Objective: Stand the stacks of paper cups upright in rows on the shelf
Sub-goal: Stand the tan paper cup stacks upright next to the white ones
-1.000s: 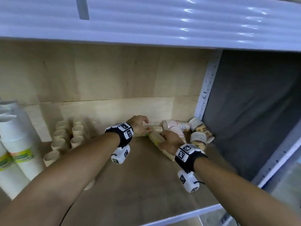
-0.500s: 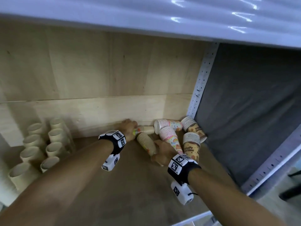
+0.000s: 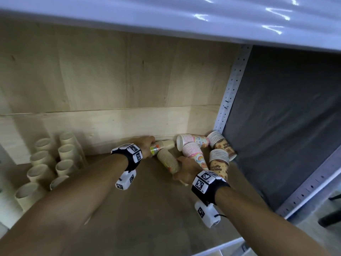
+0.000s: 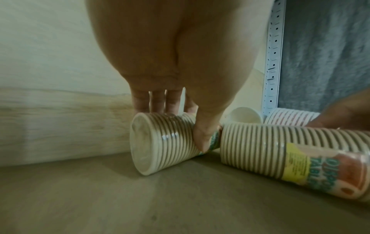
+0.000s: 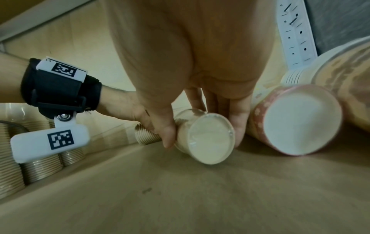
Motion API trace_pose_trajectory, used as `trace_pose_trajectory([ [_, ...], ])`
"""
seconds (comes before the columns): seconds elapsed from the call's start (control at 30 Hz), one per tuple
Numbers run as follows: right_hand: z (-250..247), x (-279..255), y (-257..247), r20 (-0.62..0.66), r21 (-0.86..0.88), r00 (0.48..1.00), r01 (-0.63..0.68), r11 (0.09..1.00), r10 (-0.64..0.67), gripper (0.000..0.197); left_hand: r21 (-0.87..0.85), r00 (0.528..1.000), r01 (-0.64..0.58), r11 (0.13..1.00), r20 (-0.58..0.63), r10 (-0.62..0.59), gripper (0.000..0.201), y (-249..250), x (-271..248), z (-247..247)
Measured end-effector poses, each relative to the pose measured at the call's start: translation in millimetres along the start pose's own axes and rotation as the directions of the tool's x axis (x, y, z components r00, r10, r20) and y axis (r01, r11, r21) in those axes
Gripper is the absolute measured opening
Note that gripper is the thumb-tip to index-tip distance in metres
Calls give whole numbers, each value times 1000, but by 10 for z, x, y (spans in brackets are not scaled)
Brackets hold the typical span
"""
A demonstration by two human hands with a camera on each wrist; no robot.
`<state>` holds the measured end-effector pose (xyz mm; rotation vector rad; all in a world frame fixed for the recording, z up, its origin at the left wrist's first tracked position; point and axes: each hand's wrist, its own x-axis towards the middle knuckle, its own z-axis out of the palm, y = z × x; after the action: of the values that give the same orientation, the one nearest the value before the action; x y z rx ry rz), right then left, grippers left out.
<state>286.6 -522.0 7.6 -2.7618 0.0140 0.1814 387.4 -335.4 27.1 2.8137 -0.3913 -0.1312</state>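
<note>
Two beige paper-cup stacks in plastic wrap lie on the wooden shelf (image 3: 144, 215). My left hand (image 3: 147, 145) (image 4: 180, 128) grips the stack lying along the back wall (image 3: 163, 145) (image 4: 164, 142), fingers over it and thumb at its front. My right hand (image 3: 184, 169) (image 5: 203, 140) grips the base end of the slanted stack (image 3: 168, 160) (image 5: 206, 140) (image 4: 280, 150), thumb on its left and fingers on its right. Both stacks still touch the shelf board.
Pink patterned stacks (image 3: 193, 154) (image 5: 296, 120) and brown printed stacks (image 3: 219, 161) lie tumbled in the back right corner by the perforated post (image 3: 230, 89). Several beige stacks (image 3: 46, 163) stand upright in rows at the left. A white shelf (image 3: 166, 13) hangs overhead.
My right hand has slid back along the slanted stack to its base end. The left hand has stayed on the stack at the back wall. The head view has turned rightwards.
</note>
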Motion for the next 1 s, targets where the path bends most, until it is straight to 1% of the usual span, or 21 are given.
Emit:
trace_pose_trajectory([
  [0.1, -80, 11, -29, 1, -4, 1000, 4, 1000, -4, 68, 18, 1000, 10, 1000, -5, -10, 64, 3, -78, -115],
  [0.17, -151, 6, -40, -12, 4, 1000, 8, 1000, -8, 57, -21, 1000, 5, 1000, -13, -5, 70, 9, -134, -219],
  [0.3, -321, -34, -95, -17, 54, 1000, -11, 998, 12, 46, -104, 999, -11, 995, -33, 7, 76, 44, -258, -405],
  [0.43, -468, -50, -225, -64, 49, 998, 9, 999, -5, 63, -186, 998, 3, 983, -68, -16, 63, 106, -421, -457],
  [0.53, -595, -54, -385, -85, 73, 996, 25, 997, -19, 51, -268, 994, 50, 962, -82, -75, 61, 140, -567, -402],
  [0.6, -663, -77, -483, -145, 68, 988, 57, 996, -46, 44, -300, 991, 84, 950, -76, -112, 62, 137, -654, -341],
  [0.67, -693, -111, -559, -175, 46, 981, 89, 995, -80, 38, -312, 988, 103, 944, -79, -134, 62, 106, -735, -283],
  [0.77, -708, -132, -670, -155, 33, 983, 100, 994, -94, 38, -328, 985, 107, 939, -95, -146, 53, 41, -847, -209],
  [0.9, -719, -124, -848, -115, -10, 990, 83, 997, -83, 45, -425, 983, 107, 899, -90, -160, 62, -7, -962, -107],
  [1.0, -679, -120, -914, -90, -29, 991, 100, 995, -103, 43, -455, 979, 117, 883, -97, -180, 59, -14, -1040, -59],
])
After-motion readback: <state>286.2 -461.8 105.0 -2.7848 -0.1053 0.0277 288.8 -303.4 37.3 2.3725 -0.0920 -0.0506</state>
